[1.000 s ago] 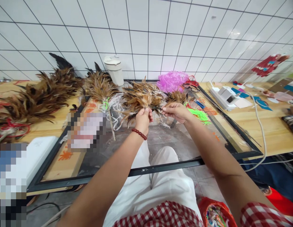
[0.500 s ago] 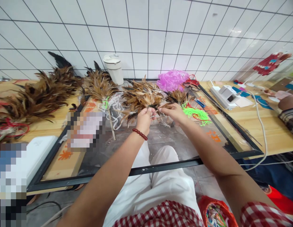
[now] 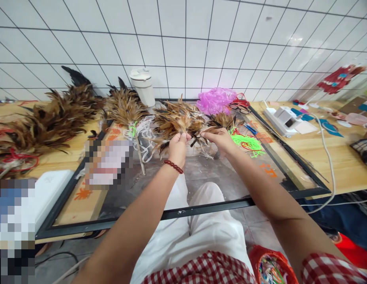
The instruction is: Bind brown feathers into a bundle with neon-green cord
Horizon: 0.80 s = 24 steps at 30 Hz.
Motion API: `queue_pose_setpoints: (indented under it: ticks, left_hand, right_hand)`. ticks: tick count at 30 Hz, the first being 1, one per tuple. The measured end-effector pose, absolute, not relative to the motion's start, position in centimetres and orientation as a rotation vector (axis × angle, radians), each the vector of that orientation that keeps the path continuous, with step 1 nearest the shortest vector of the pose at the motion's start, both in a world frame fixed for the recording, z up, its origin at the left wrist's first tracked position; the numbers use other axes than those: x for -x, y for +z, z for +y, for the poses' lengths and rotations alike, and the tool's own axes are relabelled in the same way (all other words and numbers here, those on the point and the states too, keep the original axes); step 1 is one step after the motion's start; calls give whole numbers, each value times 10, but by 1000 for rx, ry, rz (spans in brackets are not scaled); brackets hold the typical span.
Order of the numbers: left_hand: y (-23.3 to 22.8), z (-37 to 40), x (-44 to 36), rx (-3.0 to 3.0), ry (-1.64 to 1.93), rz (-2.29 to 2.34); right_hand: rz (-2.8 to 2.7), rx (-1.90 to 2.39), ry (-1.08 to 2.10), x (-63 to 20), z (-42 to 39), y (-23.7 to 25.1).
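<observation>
My left hand (image 3: 177,149), with a beaded bracelet at its wrist, pinches brown feathers (image 3: 184,124) upright between thumb and fingers. To its right, my right hand (image 3: 221,140) has thumb and fingertips together on a thin dark feather (image 3: 195,140). A gap separates the two hands. Both are over the near edge of a loose pile of brown feathers (image 3: 168,114). Left of the pile lies a feather bundle (image 3: 124,104) on a stick, tied with green cord. Beside my right hand is a bunch of bright green cord (image 3: 245,142).
A black-framed glass panel (image 3: 207,204) lies across the table. Behind are a white cup (image 3: 143,86) and pink plastic (image 3: 216,100). A long feather piece (image 3: 53,118) is at left; a power strip (image 3: 282,120) with a white cable is at right. A red bag (image 3: 260,256) stands below.
My hands, close together before, are now farther apart. Feathers stand up from my left fingers. The sleeve at the far right has drawn back a little.
</observation>
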<state>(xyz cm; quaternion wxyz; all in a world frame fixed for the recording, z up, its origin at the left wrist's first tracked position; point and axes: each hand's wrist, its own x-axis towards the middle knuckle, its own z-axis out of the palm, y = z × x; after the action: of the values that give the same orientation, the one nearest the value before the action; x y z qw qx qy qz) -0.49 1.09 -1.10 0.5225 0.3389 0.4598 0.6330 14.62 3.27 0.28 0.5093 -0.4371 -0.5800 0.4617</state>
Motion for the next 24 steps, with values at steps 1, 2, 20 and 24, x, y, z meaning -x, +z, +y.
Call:
queue_pose_setpoints:
  ticks: [1, 2, 20, 24]
  left_hand:
    - [-12, 11, 4, -881, 1520, 1112]
    - [-14, 11, 3, -956, 1510, 1112]
    - [0, 1, 4, -695, 1261, 989]
    - [3, -1, 4, -704, 1107, 970]
  right_hand:
    - [-1408, 1037, 1115, -146, 31, 4]
    - [-1421, 1022, 1120, -145, 30, 5]
    - [-1391, 918, 1235, -146, 30, 6]
    - [-1535, 933, 1148, -144, 28, 6]
